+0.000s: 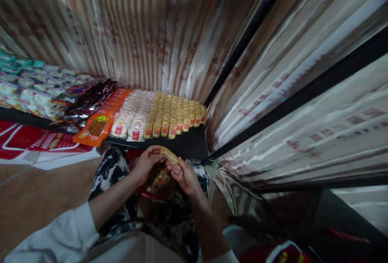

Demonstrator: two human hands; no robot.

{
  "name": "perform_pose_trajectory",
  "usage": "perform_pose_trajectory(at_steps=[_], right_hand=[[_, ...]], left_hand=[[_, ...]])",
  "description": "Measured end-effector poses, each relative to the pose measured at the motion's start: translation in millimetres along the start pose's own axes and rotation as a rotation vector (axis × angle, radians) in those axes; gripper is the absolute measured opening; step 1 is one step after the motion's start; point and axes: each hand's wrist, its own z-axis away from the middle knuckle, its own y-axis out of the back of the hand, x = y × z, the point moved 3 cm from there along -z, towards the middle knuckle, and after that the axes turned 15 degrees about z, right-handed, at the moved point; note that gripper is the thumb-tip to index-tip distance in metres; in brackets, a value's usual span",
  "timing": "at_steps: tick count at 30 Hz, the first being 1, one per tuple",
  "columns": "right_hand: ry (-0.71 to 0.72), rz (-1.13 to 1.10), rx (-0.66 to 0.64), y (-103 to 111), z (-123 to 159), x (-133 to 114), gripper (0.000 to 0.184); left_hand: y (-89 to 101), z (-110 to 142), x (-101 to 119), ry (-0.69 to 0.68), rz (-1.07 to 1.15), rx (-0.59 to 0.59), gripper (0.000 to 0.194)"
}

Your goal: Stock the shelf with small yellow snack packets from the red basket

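Observation:
Between both hands, above my lap, is a small wrapped snack cake (pixel 169 155), yellowish and in clear film. My left hand (pixel 147 164) grips its left end with the fingertips. The other end is pinched by my right hand (pixel 185 175). Below the hands, a red bag or basket (pixel 154 195) with packed items in it sits between my knees; its contents are partly hidden. Just ahead on the black shelf (pixel 194 143) stand tight rows of similar yellow packs (pixel 172 113), with white wrapped packs (pixel 133 115) to their left.
An orange package (pixel 101 121) and dark shiny bags (pixel 87 97) lie farther left on the shelf, beside piles of white and green packs (pixel 33 85). Red-and-white boxes (pixel 45 143) are under it. Striped curtains (pixel 157 32) hang behind, with black bars (pixel 303 93) on the right.

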Motion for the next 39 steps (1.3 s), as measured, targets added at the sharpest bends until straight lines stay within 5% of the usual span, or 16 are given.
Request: perform_pose_trajectory(at_steps=[10, 17, 25, 30, 39], right_hand=[[0.243, -0.007, 0.218, 28.7, -0.3, -17.4, 0.035], [0.332, -0.054, 0.258, 34.3, -1.1, -34.4, 0.038], [0.407, -0.154, 0.349, 33.4, -16.7, -34.4, 0.037], [0.469, -0.015, 0.455, 38.8, -40.0, -32.1, 0.037], [0.604, 0.429, 0.660, 74.4, -78.4, -66.9, 0.058]], left_hand=[[-29.9, -10.9, 4.8, 0.148, -0.021, -0.036, 0.030], [-49.6, -25.8, -0.3, 0.070, -0.165, -0.025, 0.035], [-67.6, -46.9, -18.6, -0.063, -0.060, 0.047, 0.045], [-78.8, -57.5, -45.7, -0.133, -0.188, 0.068, 0.037], [-90.9, -90.7, -71.1, -0.195, -0.429, 0.033, 0.025]])
